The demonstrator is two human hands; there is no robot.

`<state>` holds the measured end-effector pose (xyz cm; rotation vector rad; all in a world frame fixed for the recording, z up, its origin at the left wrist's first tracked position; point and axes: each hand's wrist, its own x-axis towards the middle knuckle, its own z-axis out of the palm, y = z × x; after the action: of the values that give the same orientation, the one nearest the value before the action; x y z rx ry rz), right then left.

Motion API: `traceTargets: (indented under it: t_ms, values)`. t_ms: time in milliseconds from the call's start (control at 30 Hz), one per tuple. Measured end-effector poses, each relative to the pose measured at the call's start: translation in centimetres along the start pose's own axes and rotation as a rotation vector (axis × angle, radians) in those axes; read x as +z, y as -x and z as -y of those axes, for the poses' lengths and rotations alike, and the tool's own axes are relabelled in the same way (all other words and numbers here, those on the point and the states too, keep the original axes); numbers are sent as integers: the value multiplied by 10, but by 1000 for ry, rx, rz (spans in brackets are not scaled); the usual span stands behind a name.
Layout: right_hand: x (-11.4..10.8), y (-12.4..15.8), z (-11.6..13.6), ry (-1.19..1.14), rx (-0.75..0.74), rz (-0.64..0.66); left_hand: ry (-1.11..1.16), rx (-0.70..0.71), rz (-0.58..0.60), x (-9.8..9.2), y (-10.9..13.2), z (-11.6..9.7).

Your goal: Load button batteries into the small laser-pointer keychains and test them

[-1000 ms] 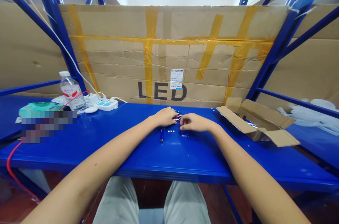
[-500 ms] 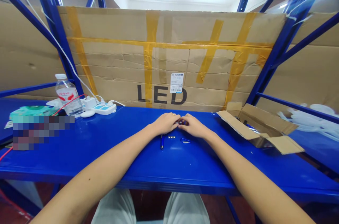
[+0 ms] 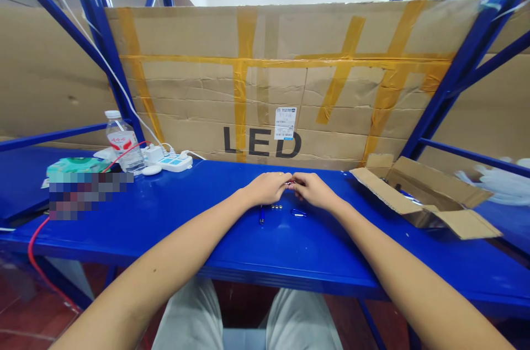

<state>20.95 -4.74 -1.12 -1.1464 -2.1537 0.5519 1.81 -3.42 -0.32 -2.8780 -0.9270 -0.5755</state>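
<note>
My left hand (image 3: pixel 268 187) and my right hand (image 3: pixel 309 189) meet over the blue table, fingertips pinched together. Between them is a small shiny thing (image 3: pixel 291 182) with reddish and silvery parts, mostly covered by the fingers, its kind unclear. Just below my left hand lies a slim blue metal tube (image 3: pixel 261 216), like a small flashlight body, partly hidden by the hand. Beside it three small silver button cells (image 3: pixel 277 207) sit in a row. A blue carabiner (image 3: pixel 298 212) rests on the table below my right hand.
An open cardboard box (image 3: pixel 422 195) with blue items inside stands at the right. At the left are a water bottle (image 3: pixel 125 146), a green packet (image 3: pixel 74 166) and a white power strip (image 3: pixel 176 162) with cables. A large cardboard sheet (image 3: pixel 199 96) walls off the back of the table (image 3: pixel 314 256).
The view has shifted, so the scene sits slightly further right. Both hands still meet at the small thing; fingers have shifted a little, and more of its reddish part shows.
</note>
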Motion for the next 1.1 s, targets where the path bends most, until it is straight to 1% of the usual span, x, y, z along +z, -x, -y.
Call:
traceTargets:
  t_ms: [133,267,367,467,533,667,767,833,967,1033,1100]
  values:
    - [-2,0,0,-14,9,12,99,-31,0,-1,-1,-1]
    - [-4,0,1,-30,2,-4,272,-60,-21,-2,-4,0]
    - [-6,0,1,-33,-15,-17,398,-90,-14,-3,-5,2]
    - [-6,0,2,-18,-23,-34,428,-107,1,-6,-5,3]
    - [-5,0,2,14,-18,-27,359,-116,17,-9,-4,3]
    - [-5,0,-2,92,10,11,80,-107,71,-12,-1,4]
    - [-6,-1,-8,146,22,26,-108,-36,134,-10,-2,9]
    - [-8,-2,-12,178,37,46,-185,28,176,-8,-5,12]
    - [-8,-2,-16,180,77,95,-235,128,257,-6,-13,12]
    - [-8,-2,-17,173,87,104,-226,128,298,-5,-17,11]
    - [-7,-2,-18,159,97,107,-187,99,324,-6,-18,12]
